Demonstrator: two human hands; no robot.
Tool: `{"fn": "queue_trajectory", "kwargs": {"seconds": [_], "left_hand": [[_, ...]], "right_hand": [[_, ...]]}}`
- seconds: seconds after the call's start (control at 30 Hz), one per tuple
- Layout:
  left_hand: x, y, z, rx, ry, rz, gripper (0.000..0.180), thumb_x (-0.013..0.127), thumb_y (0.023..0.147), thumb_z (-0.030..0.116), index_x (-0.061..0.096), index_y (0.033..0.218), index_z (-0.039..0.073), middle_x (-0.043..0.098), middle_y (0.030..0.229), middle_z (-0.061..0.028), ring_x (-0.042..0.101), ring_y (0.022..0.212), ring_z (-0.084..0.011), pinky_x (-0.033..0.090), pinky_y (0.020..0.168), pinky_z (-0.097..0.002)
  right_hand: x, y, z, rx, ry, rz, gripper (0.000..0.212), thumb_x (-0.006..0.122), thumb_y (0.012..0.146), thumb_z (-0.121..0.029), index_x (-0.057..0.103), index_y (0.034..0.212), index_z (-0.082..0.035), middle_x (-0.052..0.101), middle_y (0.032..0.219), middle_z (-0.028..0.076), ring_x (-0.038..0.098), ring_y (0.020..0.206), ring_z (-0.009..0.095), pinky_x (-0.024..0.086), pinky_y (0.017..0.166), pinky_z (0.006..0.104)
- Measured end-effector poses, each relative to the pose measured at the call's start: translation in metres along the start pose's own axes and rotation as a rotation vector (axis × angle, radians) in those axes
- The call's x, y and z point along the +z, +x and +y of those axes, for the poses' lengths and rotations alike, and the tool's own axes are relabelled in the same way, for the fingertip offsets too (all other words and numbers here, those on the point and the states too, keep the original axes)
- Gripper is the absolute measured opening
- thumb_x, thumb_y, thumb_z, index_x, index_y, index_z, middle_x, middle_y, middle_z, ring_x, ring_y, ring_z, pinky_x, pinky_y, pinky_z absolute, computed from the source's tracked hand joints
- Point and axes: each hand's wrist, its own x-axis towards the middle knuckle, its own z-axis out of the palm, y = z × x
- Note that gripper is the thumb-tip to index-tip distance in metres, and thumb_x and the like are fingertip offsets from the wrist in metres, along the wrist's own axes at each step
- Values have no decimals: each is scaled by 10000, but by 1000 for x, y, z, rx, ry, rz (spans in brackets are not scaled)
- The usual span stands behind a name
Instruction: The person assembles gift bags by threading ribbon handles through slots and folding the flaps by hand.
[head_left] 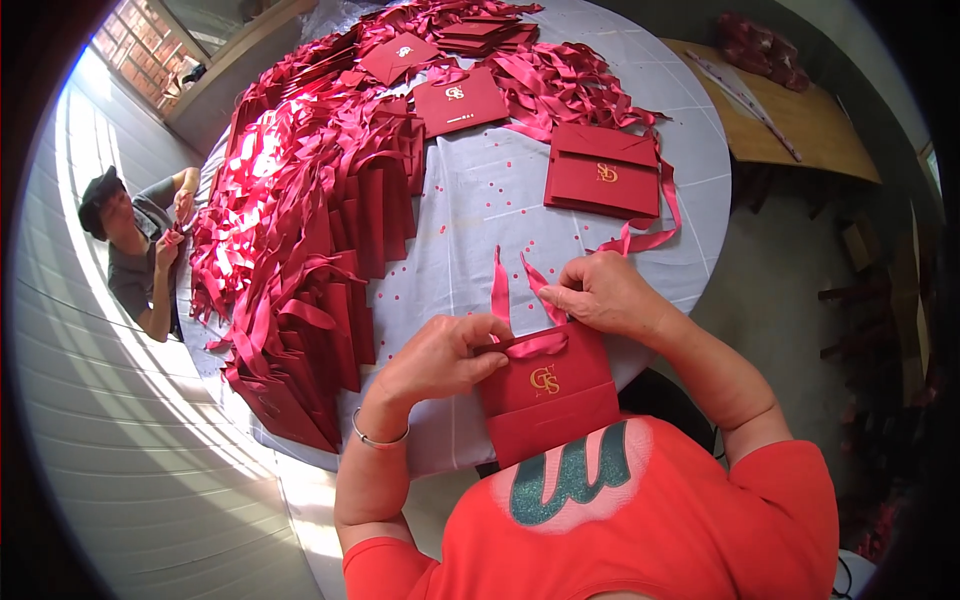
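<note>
A flat red paper gift bag (555,405) with a gold emblem lies at the table's near edge, against my body. My left hand (450,355) is closed on the bag's top left corner, thumb and fingers pinching beside the ribbon. A pink ribbon (540,346) runs across the front below the top edge, and two loose ends stick up past it. Around one of these ends, at the top right, my right hand (605,293) is pinched. Beyond that hand lies a small stack of red bags (603,175), with ribbon trailing from its right side.
Long rows of red bags with pink ribbons (330,200) cover the round table's left and far parts. Another bag (460,102) rests at the middle back. Small red dots are scattered over the pale tablecloth (450,250). A person (140,245) in a dark cap works at the left edge.
</note>
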Motion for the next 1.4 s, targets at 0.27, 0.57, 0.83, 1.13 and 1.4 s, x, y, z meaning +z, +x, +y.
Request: {"fn": "queue_trajectory", "kwargs": {"seconds": [0.27, 0.57, 0.83, 1.13, 1.4], "left_hand": [[2, 4, -14, 2, -127, -37, 165, 609, 933, 22, 630, 1093, -10, 688, 816, -6, 542, 561, -49, 454, 503, -235], [6, 6, -13, 57, -106, -9, 169, 610, 865, 28, 634, 1021, -34, 690, 785, -161, 653, 686, -182, 517, 654, -317], [6, 8, -18, 42, -13, -12, 208, 626, 860, 25, 653, 1061, -20, 708, 793, -64, 592, 676, -71, 502, 627, -266], [5, -1, -4, 133, 113, 89, 188, 664, 854, 39, 653, 1037, -4, 717, 830, -126, 702, 739, -197, 539, 687, -304], [8, -2, -4, 195, 150, 114, 184, 675, 835, 54, 660, 1016, 20, 715, 825, -138, 711, 750, -265, 540, 682, -330]], "right_hand": [[12, -23, -9, -548, 86, 112, 150, 759, 775, -169, 688, 863, -70, 654, 895, 88, 658, 811, 287, 533, 705, 384], [40, -22, -8, -919, -353, 240, 160, 763, 747, -130, 650, 822, -45, 641, 909, 54, 609, 804, 240, 514, 721, 355], [36, -19, -5, -801, -21, 184, 115, 742, 777, -80, 638, 811, -44, 650, 885, 66, 628, 839, 258, 510, 731, 370], [-16, -9, -2, -152, -124, -74, 291, 706, 896, -247, 684, 775, 17, 626, 673, 149, 607, 602, 251, 464, 577, 365], [-14, 8, -10, 55, 24, -370, 364, 705, 850, -326, 704, 731, 18, 637, 663, 225, 651, 625, 339, 494, 594, 413]]}}
